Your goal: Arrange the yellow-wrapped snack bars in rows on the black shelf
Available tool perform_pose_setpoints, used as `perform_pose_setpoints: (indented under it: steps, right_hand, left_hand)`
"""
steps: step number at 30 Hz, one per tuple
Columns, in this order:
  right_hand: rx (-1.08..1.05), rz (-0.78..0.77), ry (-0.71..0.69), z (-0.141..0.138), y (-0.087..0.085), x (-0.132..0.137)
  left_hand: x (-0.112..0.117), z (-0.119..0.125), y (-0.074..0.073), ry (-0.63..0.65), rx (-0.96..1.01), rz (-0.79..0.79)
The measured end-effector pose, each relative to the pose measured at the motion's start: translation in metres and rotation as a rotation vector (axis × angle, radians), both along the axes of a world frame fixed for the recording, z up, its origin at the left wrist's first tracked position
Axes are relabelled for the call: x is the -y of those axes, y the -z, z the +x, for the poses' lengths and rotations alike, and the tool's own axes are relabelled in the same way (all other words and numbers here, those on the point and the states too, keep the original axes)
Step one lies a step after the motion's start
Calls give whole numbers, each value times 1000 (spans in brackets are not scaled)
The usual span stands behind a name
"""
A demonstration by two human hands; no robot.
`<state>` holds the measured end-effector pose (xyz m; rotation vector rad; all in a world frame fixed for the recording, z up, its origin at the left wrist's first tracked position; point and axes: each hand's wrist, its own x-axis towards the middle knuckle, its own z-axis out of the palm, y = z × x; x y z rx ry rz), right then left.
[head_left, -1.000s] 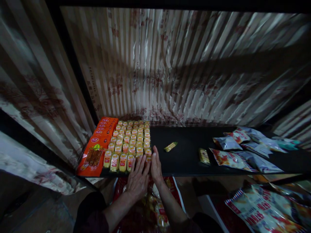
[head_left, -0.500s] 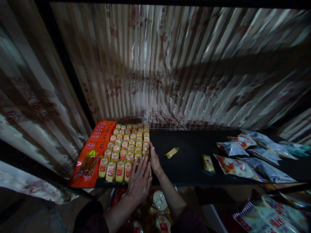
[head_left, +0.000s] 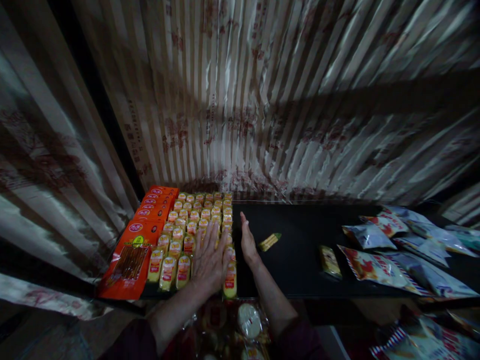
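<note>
The left hand (head_left: pixel 210 257) spread flat over rows of packs (head_left: pixel 189 244), apparently evening them. The right hand (head_left: pixel 248 242) stood straight-fingered just beside; squaring their edge called for gentle pressure.

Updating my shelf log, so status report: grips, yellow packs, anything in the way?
Left grip open over yellow snack packs. Right grip open, upright beside them. Packs in rows, some hidden. Loose green-ended packet right of right grip.
</note>
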<state>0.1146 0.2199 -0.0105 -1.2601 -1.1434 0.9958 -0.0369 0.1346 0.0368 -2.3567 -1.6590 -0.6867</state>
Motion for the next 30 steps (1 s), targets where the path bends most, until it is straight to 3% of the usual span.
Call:
perform_pose_setpoints:
  steps: [5,9,15,23,30]
  right_hand:
    - [96,5,16,1,1,-33]
    - [119,-7,25,-1,5,-50]
    - [56,29,-44,-11,12,-58]
    - [-44,21,-115,-18,11,-54]
    - [-4,-11,3,-2,14,-72]
  left_hand:
    - [-74,-13,-24,-138,29,-263]
    - [-103,-18,-24,-96,9,-394]
    - [-113,-20,-14,-72,-22,-491]
    - [-114,-22,-10,-74,-5,-458]
    - [-130,-40,-19,-122,35,-445]
